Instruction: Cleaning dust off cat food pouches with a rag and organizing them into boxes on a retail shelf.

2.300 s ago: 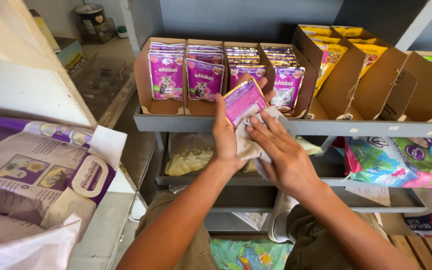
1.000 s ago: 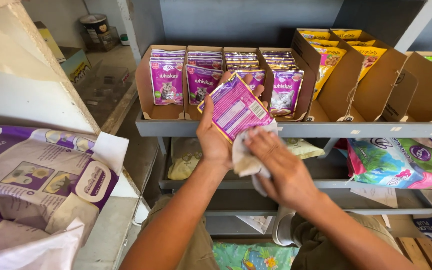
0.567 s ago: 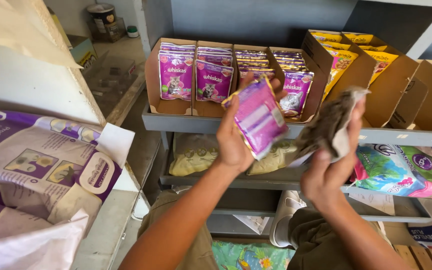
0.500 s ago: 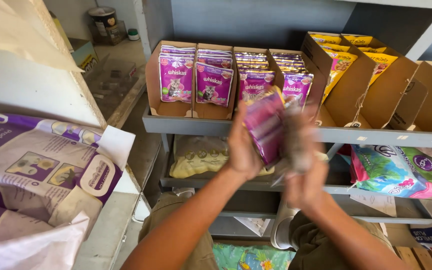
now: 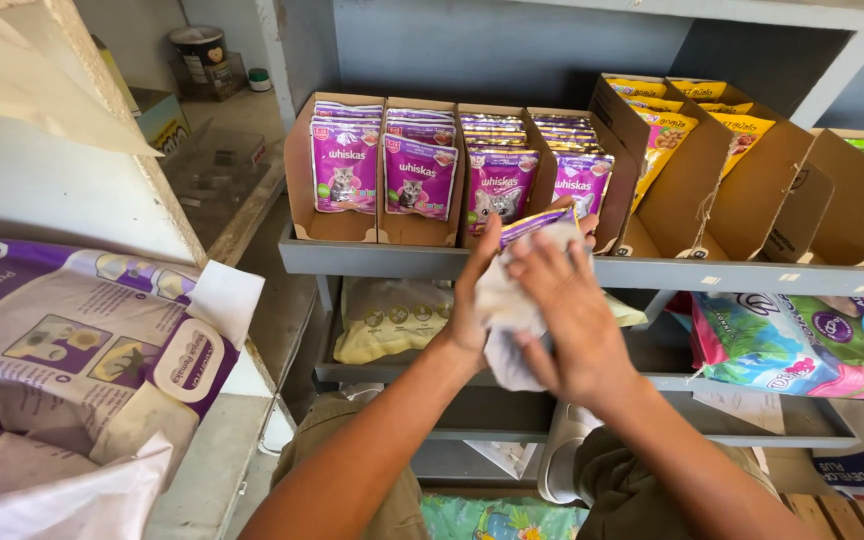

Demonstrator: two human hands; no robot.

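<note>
Wiping works best flat: the purple pouch (image 5: 542, 220), centre frame before the shelf (image 5: 372, 258), sits pinched in the left hand (image 5: 472, 300), while the right hand (image 5: 567, 310) presses a pale cloth (image 5: 502, 310) (probably covering 1 face) over it.

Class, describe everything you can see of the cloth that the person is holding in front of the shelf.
The cloth is a pale, off-white rag, soft and crumpled, with greyish soiled patches. It is bunched against a purple pouch, of which only the top edge shows. The right hand presses flat on it from the front, while the left hand backs the pouch and cloth from the other side. A loose end hangs down below the hands, in front of the grey shelf.
</note>
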